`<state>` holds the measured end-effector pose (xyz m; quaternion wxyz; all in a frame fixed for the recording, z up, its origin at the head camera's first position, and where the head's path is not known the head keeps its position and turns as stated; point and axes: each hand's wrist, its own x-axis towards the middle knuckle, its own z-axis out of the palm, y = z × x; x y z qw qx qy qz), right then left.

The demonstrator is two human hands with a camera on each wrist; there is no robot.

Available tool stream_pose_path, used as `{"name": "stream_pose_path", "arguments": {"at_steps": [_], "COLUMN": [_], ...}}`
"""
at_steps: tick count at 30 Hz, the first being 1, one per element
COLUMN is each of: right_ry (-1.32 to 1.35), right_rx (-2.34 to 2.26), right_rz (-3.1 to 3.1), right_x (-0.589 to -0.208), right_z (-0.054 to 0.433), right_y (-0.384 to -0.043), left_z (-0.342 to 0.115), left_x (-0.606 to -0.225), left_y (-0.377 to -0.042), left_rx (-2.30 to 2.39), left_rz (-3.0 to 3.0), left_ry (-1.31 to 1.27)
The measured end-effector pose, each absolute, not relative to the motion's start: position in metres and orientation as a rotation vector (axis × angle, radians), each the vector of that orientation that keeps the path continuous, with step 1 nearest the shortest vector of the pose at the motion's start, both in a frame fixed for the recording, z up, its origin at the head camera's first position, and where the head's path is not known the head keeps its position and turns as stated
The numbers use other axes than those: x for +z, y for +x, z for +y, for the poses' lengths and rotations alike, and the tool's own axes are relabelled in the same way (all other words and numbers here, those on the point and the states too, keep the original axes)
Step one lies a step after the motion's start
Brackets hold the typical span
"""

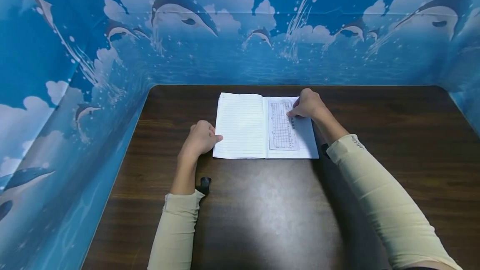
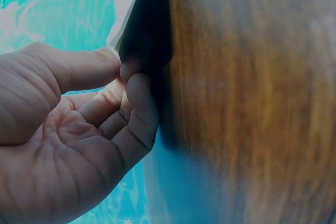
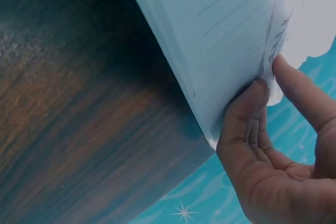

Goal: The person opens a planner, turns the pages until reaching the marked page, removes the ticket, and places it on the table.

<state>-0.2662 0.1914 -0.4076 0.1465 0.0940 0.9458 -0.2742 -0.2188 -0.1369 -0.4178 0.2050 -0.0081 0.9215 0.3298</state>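
Observation:
An open notebook [image 1: 240,126] with lined pages lies on the table in the head view. On its right page is a smaller printed sheet [image 1: 279,130] bearing a grid table. My left hand [image 1: 200,137] pinches the notebook's outer left edge between thumb and fingers; in the left wrist view the notebook's edge [image 2: 128,3] enters that pinch. At the sheet's upper right, my right hand [image 1: 309,104] pinches the side of the paper. The right wrist view shows the printed sheet [image 3: 307,14] between thumb and index finger, its edge raised off the lined page [image 3: 226,30].
The dark wood table [image 1: 262,203] extends around the notebook. Behind and to the sides hangs a blue cloth [image 1: 232,61] printed with dolphins and clouds. A black strap piece [image 1: 204,184] shows at the left wrist, beside the pale sleeve [image 1: 176,232].

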Motion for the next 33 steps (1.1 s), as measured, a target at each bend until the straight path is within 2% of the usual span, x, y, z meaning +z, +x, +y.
{"name": "stream_pose_path", "arguments": {"at_steps": [15,33], "right_ry": [0.331,0.189], "right_rx": [-1.102,-0.995], "right_rz": [2.587,2.778], "right_x": [-0.414,-0.429], "right_z": [0.209,0.204], "right_y": [-0.265,-0.259], "left_z": [-0.134,-0.133], "left_x": [-0.413,-0.417], "left_y": [-0.218,-0.218], "left_rx": [0.902,0.879], "left_rz": [2.586,2.572], "left_ry": [-0.009,-0.050]}}
